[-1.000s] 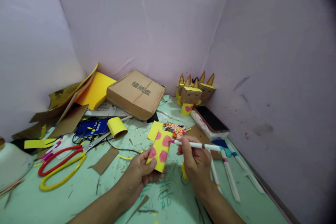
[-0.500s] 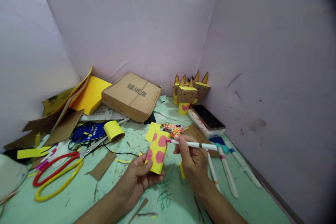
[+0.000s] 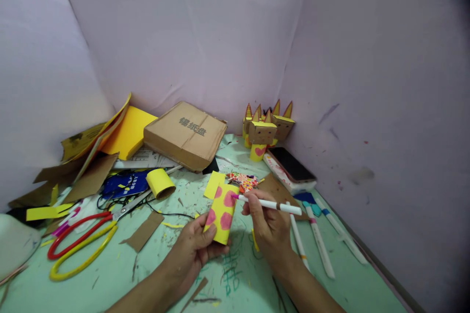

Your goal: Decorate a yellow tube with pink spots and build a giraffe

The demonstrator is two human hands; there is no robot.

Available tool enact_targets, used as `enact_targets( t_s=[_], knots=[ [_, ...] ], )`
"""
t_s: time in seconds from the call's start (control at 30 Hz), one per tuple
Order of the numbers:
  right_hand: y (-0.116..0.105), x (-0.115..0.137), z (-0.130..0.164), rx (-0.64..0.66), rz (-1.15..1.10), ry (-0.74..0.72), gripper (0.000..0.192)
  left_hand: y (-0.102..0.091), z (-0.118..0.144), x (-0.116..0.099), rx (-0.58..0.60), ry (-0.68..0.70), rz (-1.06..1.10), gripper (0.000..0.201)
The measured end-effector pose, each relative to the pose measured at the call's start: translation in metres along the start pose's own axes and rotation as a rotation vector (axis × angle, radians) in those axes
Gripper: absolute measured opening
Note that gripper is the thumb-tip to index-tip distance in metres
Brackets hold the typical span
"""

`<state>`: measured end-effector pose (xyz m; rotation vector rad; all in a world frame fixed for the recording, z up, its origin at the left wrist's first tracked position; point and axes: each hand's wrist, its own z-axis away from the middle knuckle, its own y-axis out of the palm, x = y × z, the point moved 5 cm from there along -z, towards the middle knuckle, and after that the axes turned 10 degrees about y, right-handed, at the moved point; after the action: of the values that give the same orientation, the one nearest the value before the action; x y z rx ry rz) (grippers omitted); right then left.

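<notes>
Little has shifted since half a second ago: the yellow paper tube [image 3: 221,212] sits a touch lower in the left hand [image 3: 194,249], and the pink marker [image 3: 270,204] still has its tip against the upper pink spot on it. Taking that tube as the landmark and going left to right: far to its left, at the edge of the view, a white bowl [image 3: 16,244] shows only in part; nearer, the red-and-yellow scissors [image 3: 79,242] lie flat on the green table [image 3: 110,279], with a brown cardboard strip [image 3: 143,231] between them and the tube. Up and to the left of the tube rest a stack of yellow card sheets [image 3: 128,132], a blue packet [image 3: 123,183] and a short yellow roll [image 3: 160,183] lying on its side; behind the tube is a flat cardboard box [image 3: 185,134] with printed characters. The left hand grips the tube from below, thumb on the front and fingers wrapped behind, holding it tilted just above the table. Just right of the tube, the right hand [image 3: 270,227] is closed around the marker in a writing pinch, barrel pointing away to the right. Behind and to the right of the tube stand small cardboard figures [image 3: 266,129] with pointed ears, near the wall; right of those lies a dark phone [image 3: 292,164], and below it several capped markers [image 3: 319,242] lie side by side on the table, well right of the tube.
</notes>
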<state>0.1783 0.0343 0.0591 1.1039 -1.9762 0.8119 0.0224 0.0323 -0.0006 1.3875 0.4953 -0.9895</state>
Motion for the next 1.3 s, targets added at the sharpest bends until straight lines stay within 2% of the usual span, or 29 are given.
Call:
enact_targets(
  t_s=[0.17,0.33,0.53,0.7,0.83,1.03,1.3],
  knots=[
    [0.0028,-0.0011,0.0003,0.045,0.017,-0.001,0.019,-0.0002,-0.0003,0.0002,-0.006,0.039,-0.035,0.041],
    [0.0005,0.0004,-0.0006,-0.013,0.024,0.007,0.018,0.0035,0.0021,-0.0023,-0.01,0.031,-0.056,0.046],
    [-0.0009,0.0038,-0.0008,-0.038,0.035,-0.03,0.019,0.0027,0.0027,-0.0025,-0.011,0.022,-0.047,0.043],
    [0.0001,0.0005,0.0009,0.012,0.045,-0.026,0.022,-0.0003,0.0008,-0.0014,-0.034,0.004,-0.007,0.04],
    [-0.004,-0.0008,0.0005,-0.047,0.017,0.006,0.021,0.0006,0.0012,-0.0018,-0.035,-0.001,0.01,0.042],
    [0.0029,-0.001,0.0034,0.037,0.017,-0.04,0.017,0.0016,0.0025,-0.0023,-0.038,-0.008,-0.004,0.038],
    [0.0023,0.0005,0.0034,0.038,0.026,-0.034,0.018,0.0023,0.0011,-0.0021,-0.013,-0.002,0.0,0.04]
  ],
)
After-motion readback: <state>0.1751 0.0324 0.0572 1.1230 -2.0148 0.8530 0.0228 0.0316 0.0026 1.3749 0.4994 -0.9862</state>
